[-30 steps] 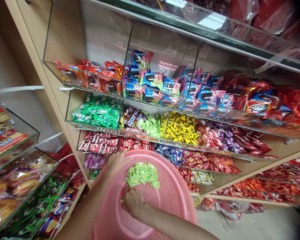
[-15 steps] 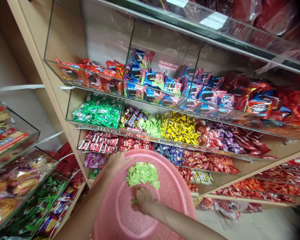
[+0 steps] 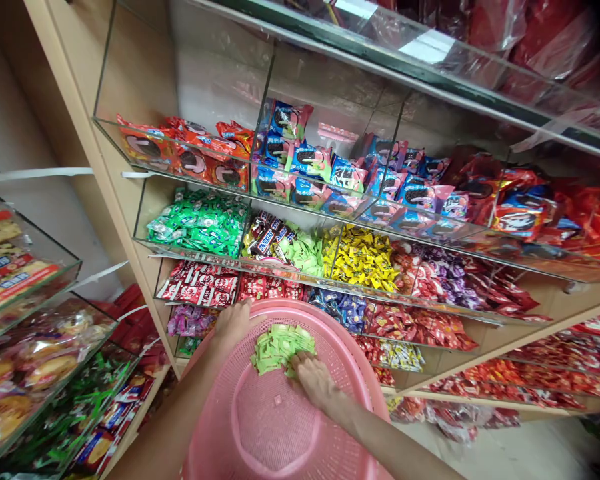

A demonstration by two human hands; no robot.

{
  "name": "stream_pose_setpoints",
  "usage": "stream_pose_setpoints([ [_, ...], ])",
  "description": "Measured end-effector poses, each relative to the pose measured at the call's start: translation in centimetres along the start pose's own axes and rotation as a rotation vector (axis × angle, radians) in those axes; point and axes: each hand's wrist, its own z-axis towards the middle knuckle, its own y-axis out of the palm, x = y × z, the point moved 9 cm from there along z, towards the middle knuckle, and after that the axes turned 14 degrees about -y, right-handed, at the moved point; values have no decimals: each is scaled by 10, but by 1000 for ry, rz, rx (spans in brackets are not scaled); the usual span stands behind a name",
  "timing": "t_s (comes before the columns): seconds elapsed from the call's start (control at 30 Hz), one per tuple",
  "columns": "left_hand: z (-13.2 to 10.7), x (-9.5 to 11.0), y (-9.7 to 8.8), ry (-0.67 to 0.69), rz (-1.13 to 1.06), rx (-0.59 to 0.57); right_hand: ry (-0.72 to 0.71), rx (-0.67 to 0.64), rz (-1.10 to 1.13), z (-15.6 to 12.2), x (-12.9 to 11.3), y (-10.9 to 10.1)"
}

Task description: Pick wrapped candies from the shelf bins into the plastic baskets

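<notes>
A round pink plastic basket (image 3: 275,427) with perforated sides is in front of me, at the bottom middle of the view. My left hand (image 3: 231,323) is closed over its upper left rim, fingers hooked on the edge. Inside, a heap of small light-green candy packets (image 3: 280,348) lies toward the far side. My right hand (image 3: 314,380) reaches into the basket, its fingers curled and pressed into the right edge of that heap. Its fingertips are partly hidden among the packets. Similar light-green packets (image 3: 304,252) fill part of a shelf bin beside Snickers bars (image 3: 273,237).
Clear-fronted shelves rise beyond the basket, with green candies (image 3: 197,223), yellow candies (image 3: 363,260) and blue cookie packs (image 3: 307,160). Packaged pastries (image 3: 45,357) stand in bins at the left. A wooden upright (image 3: 110,187) separates the two shelf units.
My right hand has moved up and right within the basket, from below the green packets to their right edge. The basket and my left hand stay in place.
</notes>
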Motion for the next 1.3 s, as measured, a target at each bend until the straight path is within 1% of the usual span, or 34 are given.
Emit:
stream_pose_setpoints([
  [0.17, 0, 0, 0, 1, 5, 0, 56, -62, -79, 1, -1, -1],
  [0.27, 1, 0, 1, 1, 0, -8, 55, -79, -89, 0, -1, 1],
  [0.47, 1, 1, 1, 12, 5, 17, -34, -101, -179, 0, -12, 9],
  [0.57, 1, 0, 2, 5, 7, 8, -78, -122, -220, 3, -16, 13],
  [0.67, 1, 1, 2, -2, 5, -6, -78, -129, -225, 6, -15, 14],
  [0.93, -1, 1, 0, -13, -7, -24, -25, -102, -222, 7, -9, 8],
  [1.17, -1, -1, 0, -27, -16, -34, 11, -83, -180, 9, -5, 10],
  [1.23, -1, -1, 0, -21, -28, -19, 23, -83, -170, 9, -6, 7],
  [1.3, -1, -1, 0, -8, -40, 1, 35, -87, -153, 9, -9, -4],
])
